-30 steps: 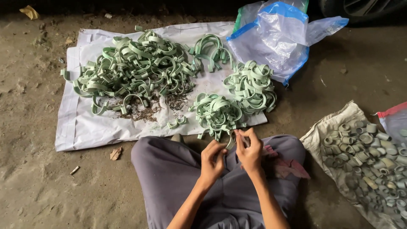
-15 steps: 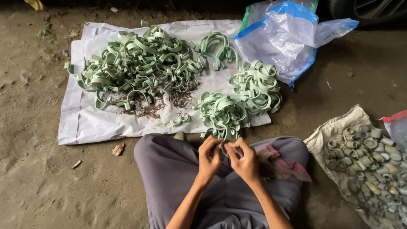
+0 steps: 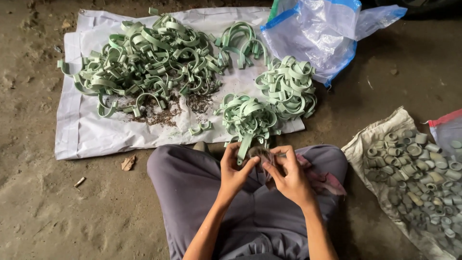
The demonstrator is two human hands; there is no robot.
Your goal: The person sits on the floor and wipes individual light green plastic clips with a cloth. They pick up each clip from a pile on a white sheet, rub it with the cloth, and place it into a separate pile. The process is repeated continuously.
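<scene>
Ahead of the hands, white sheet (image 3: 86, 139) heaped with green clips (image 3: 144, 62); easily scattered onto gritty floor by a knee. Ahead and right, clear bag (image 3: 317, 38), contents unclear. Right, sack (image 3: 365, 144) holding short rings (image 3: 418, 173). Left hand (image 3: 234, 168) and right hand (image 3: 292, 175) pinching one clip (image 3: 244, 147) over lap; slip likely.
</scene>
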